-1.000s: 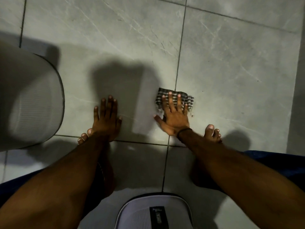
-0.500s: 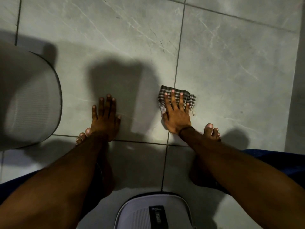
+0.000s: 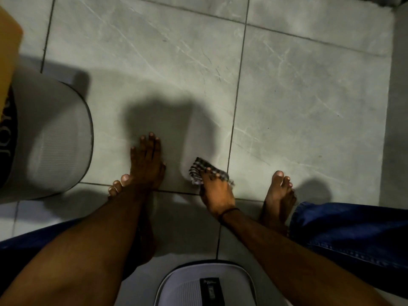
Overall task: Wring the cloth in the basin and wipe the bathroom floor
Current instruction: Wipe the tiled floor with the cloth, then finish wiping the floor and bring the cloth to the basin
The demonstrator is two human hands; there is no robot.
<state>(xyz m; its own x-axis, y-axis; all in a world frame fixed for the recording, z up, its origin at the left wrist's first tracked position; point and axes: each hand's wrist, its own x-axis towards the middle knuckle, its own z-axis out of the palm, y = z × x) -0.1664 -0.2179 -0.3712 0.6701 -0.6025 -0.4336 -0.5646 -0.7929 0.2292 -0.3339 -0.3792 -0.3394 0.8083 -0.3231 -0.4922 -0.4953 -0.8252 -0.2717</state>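
A small checked black-and-white cloth lies flat on the grey tiled floor, just left of a grout line. My right hand presses down on its near part, fingers on the fabric. My left hand rests flat on the tile to the left, fingers spread, holding nothing. No basin shows clearly in this view.
A large grey rounded object stands at the left edge, with a tan surface above it. My bare feet flank my hands. A white device with a black label sits at the bottom. A darker strip runs along the right.
My right hand has drawn the cloth back toward me and slightly left, across the grout line, and the cloth now sits skewed. My left hand stays planted.
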